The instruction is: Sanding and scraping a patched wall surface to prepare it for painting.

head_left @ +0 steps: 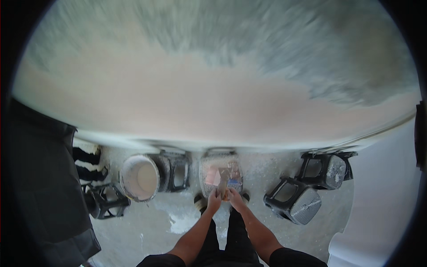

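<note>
My left hand (214, 201) and my right hand (236, 200) meet low in the middle of the view, fingers closed together around a flat-bladed putty knife (223, 179). Its blade points away from me. The blade hangs over a rectangular tray (207, 174) holding pinkish plaster, which stands on a stool right in front of my legs. Motion blur hides which hand grips the handle and which touches the blade.
A round bucket (138, 178) of pale pink plaster stands left of the tray. Several black plastic stools (293, 202) are scattered on the dusty, splashed floor. A wall (213, 89) coated pink and grey fills the upper view. A dark cloth (40, 178) hangs at left.
</note>
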A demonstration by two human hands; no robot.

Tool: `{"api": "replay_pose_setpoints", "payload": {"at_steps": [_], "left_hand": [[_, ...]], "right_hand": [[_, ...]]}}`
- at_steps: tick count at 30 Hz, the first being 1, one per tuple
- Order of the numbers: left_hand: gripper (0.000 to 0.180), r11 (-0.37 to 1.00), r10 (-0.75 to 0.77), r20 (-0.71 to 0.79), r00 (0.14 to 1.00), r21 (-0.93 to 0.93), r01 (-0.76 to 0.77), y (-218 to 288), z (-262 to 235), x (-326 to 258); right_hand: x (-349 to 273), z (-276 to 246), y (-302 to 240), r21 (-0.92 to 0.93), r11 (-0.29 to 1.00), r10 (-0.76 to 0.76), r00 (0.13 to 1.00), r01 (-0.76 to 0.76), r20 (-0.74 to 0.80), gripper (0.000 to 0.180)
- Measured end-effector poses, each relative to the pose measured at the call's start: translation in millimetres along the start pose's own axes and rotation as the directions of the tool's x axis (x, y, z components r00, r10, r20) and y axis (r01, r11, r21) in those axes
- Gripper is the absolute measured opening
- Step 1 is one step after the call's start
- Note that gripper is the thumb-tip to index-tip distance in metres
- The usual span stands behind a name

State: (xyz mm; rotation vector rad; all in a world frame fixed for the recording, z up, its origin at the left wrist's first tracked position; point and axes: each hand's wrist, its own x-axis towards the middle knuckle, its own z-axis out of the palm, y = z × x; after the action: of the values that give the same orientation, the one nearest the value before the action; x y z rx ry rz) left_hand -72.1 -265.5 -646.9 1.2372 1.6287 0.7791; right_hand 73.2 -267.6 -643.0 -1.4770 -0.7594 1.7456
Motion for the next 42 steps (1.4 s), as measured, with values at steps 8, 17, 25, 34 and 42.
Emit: {"api": "replay_pose_setpoints", "payload": {"at_steps": [8, 17, 25, 34, 42], "left_hand": [[0.027, 0.974, 0.225, 0.195, 0.955, -0.083, -0.212, 200, -32, -49], [0.025, 0.908, 0.396, 0.29, 0.871, -0.268, -0.323, 308, -77, -54], [0.026, 0.869, 0.466, 0.127, 0.876, -0.251, -0.426, 316, -88, -43], [0.013, 0.593, 0.802, -0.158, 0.576, 0.098, -0.799, 538, -168, -8], [0.016, 0.551, 0.834, -0.185, 0.52, 0.316, -0.772, 579, -219, -4]], "right_hand": [[-112, -65, -168, -0.13, 0.965, -0.211, 0.967, 0.229, 0.139, 0.027], [-143, -53, -266, 0.097, 0.859, -0.505, 0.802, 0.503, 0.319, 0.024], [-155, -8, -327, 0.333, 0.742, -0.667, 0.69, 0.582, 0.281, 0.024], [-184, 25, -536, -0.391, 0.19, -0.978, 0.21, 0.901, 0.01, 0.036], [-195, 43, -560, -0.891, 0.11, -0.975, 0.223, 0.44, -0.01, 0.061]]}}
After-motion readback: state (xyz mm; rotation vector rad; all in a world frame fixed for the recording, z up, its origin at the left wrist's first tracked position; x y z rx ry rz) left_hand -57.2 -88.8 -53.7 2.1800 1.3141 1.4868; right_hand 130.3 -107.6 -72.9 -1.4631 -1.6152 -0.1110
